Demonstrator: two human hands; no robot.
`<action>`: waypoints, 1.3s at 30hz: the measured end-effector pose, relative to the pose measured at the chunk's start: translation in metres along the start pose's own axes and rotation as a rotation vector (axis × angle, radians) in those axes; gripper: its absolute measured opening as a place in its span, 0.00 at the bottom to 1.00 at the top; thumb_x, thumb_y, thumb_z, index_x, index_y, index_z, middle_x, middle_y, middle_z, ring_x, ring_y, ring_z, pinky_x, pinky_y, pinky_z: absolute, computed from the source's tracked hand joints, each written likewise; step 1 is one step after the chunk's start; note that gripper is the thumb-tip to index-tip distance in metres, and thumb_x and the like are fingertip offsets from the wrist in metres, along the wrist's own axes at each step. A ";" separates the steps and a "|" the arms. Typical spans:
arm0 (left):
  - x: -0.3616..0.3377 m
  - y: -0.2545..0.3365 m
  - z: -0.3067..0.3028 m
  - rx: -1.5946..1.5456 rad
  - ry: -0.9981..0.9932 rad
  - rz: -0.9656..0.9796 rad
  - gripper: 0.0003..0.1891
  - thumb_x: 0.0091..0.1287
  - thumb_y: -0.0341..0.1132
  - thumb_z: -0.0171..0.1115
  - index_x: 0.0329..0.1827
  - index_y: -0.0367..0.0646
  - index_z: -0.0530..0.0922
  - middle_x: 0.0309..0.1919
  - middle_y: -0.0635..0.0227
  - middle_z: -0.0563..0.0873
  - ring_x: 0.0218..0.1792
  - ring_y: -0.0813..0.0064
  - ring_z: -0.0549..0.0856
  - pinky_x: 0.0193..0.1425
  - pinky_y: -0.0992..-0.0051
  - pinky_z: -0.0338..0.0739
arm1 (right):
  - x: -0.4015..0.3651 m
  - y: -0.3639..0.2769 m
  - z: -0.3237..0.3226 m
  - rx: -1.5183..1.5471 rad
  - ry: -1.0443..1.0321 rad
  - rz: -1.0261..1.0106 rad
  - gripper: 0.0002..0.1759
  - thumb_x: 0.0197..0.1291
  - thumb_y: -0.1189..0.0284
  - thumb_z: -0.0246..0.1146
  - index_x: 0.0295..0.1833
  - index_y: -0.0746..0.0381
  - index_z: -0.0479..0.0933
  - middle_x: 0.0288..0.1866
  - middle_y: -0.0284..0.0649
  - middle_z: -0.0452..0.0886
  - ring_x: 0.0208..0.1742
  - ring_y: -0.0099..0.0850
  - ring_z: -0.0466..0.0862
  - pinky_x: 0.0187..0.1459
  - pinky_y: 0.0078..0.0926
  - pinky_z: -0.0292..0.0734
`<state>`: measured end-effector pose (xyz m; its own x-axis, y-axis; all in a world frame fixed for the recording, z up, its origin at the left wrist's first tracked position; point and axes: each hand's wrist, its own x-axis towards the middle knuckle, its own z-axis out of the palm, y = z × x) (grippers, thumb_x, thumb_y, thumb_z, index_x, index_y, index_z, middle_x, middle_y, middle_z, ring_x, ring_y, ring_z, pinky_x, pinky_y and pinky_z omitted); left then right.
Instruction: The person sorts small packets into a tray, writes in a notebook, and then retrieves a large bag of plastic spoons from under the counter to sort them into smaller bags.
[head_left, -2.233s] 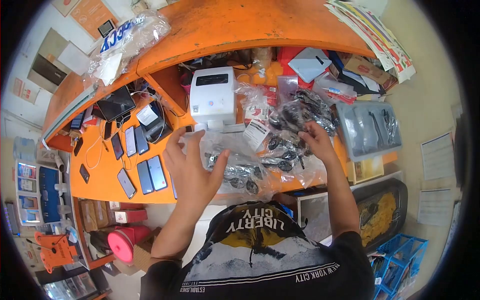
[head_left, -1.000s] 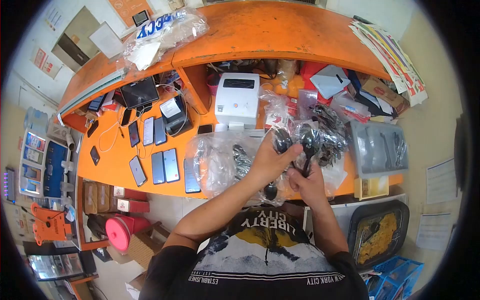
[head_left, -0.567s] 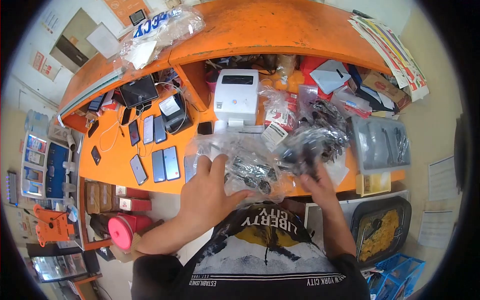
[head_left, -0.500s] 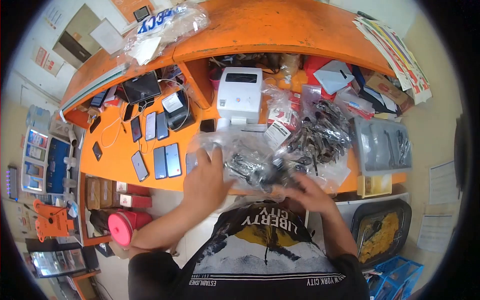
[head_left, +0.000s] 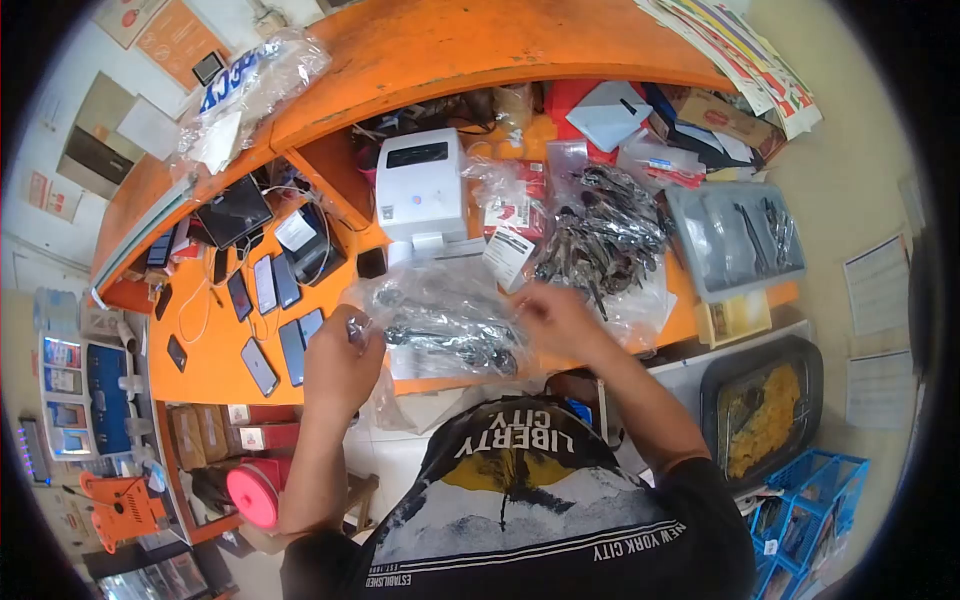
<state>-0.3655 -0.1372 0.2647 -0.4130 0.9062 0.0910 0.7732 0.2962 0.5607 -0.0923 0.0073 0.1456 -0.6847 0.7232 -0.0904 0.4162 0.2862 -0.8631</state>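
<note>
A clear plastic bag (head_left: 440, 318) with dark, slender items inside lies at the front edge of the orange desk, between my hands. My left hand (head_left: 343, 362) is closed on the bag's left end, with crumpled plastic showing at its fingers. At the right end, my right hand (head_left: 562, 322) has its fingers pressed together on the plastic. Just beyond it lies a larger pile of dark items in clear plastic (head_left: 610, 225). A white paper label (head_left: 508, 257) sits between that pile and the white printer (head_left: 421, 183).
Several phones with cables, among them one phone (head_left: 259, 366), lie at the left of the desk (head_left: 215, 340). At the right are a translucent tray (head_left: 735, 240) and a small yellow box (head_left: 735, 318). A pink-lidded container (head_left: 253, 495) is below left.
My left hand has moved lower and left along the bag. My right hand has gone from the dark items to the bag's upper right edge. The camera view has shifted and tilted.
</note>
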 end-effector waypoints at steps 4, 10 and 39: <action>-0.010 0.004 -0.001 -0.112 -0.093 -0.054 0.17 0.59 0.38 0.76 0.42 0.35 0.80 0.23 0.61 0.80 0.24 0.70 0.79 0.31 0.71 0.74 | 0.011 0.105 -0.012 -0.660 0.599 0.183 0.27 0.56 0.62 0.73 0.54 0.68 0.76 0.46 0.50 0.84 0.47 0.44 0.86 0.50 0.45 0.80; -0.009 0.032 -0.001 -0.212 -0.101 -0.011 0.20 0.57 0.40 0.80 0.41 0.35 0.80 0.22 0.65 0.79 0.24 0.75 0.76 0.30 0.74 0.72 | 0.059 0.122 -0.019 -0.783 0.455 0.649 0.32 0.53 0.61 0.76 0.58 0.68 0.74 0.50 0.56 0.83 0.51 0.51 0.85 0.56 0.44 0.79; 0.089 0.117 0.168 -1.480 -0.445 -0.402 0.11 0.78 0.42 0.57 0.45 0.43 0.77 0.34 0.69 0.82 0.31 0.78 0.80 0.35 0.74 0.77 | -0.027 0.013 -0.083 0.792 -0.018 0.059 0.18 0.64 0.82 0.66 0.59 0.65 0.73 0.40 0.37 0.85 0.39 0.27 0.88 0.36 0.24 0.83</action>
<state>-0.2309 0.0284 0.2002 -0.0940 0.9355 -0.3405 -0.5833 0.2254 0.7804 -0.0191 0.0437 0.1782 -0.6873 0.7109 -0.1489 -0.0931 -0.2895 -0.9526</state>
